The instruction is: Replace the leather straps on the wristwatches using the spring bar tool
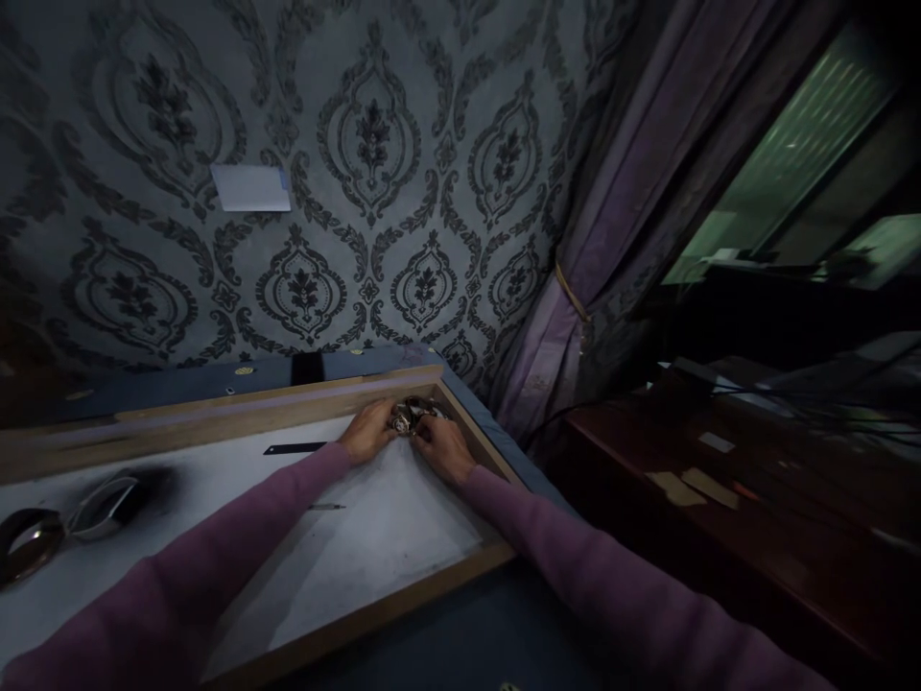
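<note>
At the far right corner of a shallow wooden tray [317,633], my two hands come together on a small shiny metal piece [401,420]. It looks silver and gold, perhaps a watch, but is too small and dim to be certain. My left hand [368,432] pinches it from the left. The fingers of my right hand [444,449] are closed on its right side. Beside my left wrist lies a dark flat blade-like strip [294,448]. A thin pointed tool [329,507] lies nearer me, partly hidden by my left sleeve.
Two watch-like bands, one white [107,509] and one copper-brown [33,547], stand at the tray's left. The tray rests on a blue cloth surface [438,633] against a patterned wall. A purple curtain [604,230] hangs to the right, near a red-brown table [720,537] with papers.
</note>
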Tool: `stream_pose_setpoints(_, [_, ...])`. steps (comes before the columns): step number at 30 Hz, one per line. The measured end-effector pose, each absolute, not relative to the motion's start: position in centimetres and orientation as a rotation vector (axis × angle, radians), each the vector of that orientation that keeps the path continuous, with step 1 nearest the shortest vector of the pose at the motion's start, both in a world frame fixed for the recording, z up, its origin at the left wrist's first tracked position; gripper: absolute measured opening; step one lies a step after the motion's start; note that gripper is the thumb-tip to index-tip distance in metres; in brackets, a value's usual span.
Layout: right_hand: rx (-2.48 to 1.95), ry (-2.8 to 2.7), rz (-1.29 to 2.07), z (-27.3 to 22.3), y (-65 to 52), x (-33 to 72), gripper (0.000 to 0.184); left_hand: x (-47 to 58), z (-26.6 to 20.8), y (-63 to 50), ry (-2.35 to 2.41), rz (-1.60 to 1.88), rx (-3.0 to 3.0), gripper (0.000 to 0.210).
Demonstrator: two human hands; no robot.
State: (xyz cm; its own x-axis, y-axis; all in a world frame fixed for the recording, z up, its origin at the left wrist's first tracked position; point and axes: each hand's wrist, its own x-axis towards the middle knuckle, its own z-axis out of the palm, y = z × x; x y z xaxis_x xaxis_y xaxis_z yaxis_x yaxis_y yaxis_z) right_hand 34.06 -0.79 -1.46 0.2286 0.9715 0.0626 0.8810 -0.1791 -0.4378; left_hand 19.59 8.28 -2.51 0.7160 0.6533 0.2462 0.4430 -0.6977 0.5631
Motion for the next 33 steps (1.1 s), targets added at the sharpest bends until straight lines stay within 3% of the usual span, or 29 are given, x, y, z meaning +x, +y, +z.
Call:
stream_pose_setpoints(3, [-2.128, -1.699, 0.341, -1.8, -0.3, 34.1, 0.012, 19.9, -2.6, 8.6, 0.860, 0.622, 2.449, 0.022])
stream_pose_setpoints(8, [-2.124, -1.692, 0.389, -2.1, 0.2, 34.1, 0.032, 20.3, -2.3, 9.0, 0.880, 0.629, 2.454, 0.026])
stream_pose_setpoints(13, [-2.081, -1.684, 0.401, -2.1, 0.3, 34.2, 0.033, 20.5, -2.0, 8.9, 0.887, 0.603, 2.472, 0.022])
stream_pose_setpoints(19, [-2.015, -1.666, 0.289, -1.3, -0.7, 35.0, 0.008, 18.5, -0.4, 8.4, 0.882, 0.583, 2.535, 0.027])
stream_pose_setpoints(22, [-1.971, -1.700, 0.247, -0.5, -1.8, 35.1, 0.009, 15.6, 1.5, 7.1, 0.849, 0.573, 2.585, 0.026])
stream_pose_setpoints(27, [-1.775, -1.976, 0.302, 0.8, -5.6, 32.5, 0.018, 8.7, 3.5, 2.1, 0.800, 0.515, 2.671, 0.013])
stream_pose_setpoints(33, [-1.357, -2.500, 0.278, 1.3, -9.9, 27.7, 0.029, 0.7, 1.7, -3.3, 0.957, 0.638, 2.735, 0.023])
